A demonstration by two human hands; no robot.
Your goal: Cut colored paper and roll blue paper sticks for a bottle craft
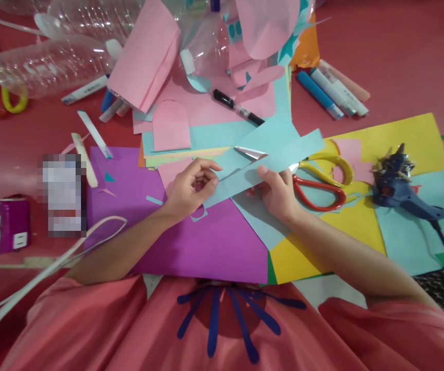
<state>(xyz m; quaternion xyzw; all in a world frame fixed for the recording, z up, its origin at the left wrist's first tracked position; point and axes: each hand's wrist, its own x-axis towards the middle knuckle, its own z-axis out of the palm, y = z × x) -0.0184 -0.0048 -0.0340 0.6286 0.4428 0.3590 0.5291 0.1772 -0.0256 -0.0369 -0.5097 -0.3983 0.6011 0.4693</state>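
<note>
A long strip of light blue paper (241, 183) slants across the middle, above the purple sheet. My right hand (278, 193) grips it from below right, thumb on top and fingers underneath. At its left end, my left hand (193, 185) is curled, with thumb and forefinger closed on the paper's edge. Scissors (322, 193) with one yellow and one red handle lie just right of my right hand. Part of their blades is hidden by the strip, and a silvery blade tip (251, 153) shows beyond its upper edge. More light blue paper (270, 131) lies behind.
A purple sheet (206, 242) and a yellow sheet (322, 252) cover the near table. A glue gun (407, 190) rests at right, a phone (65, 196) and purple power adapter (5, 224) at left. Plastic bottles (52, 64), pink paper pieces (144, 56) and markers (334, 93) lie farther back.
</note>
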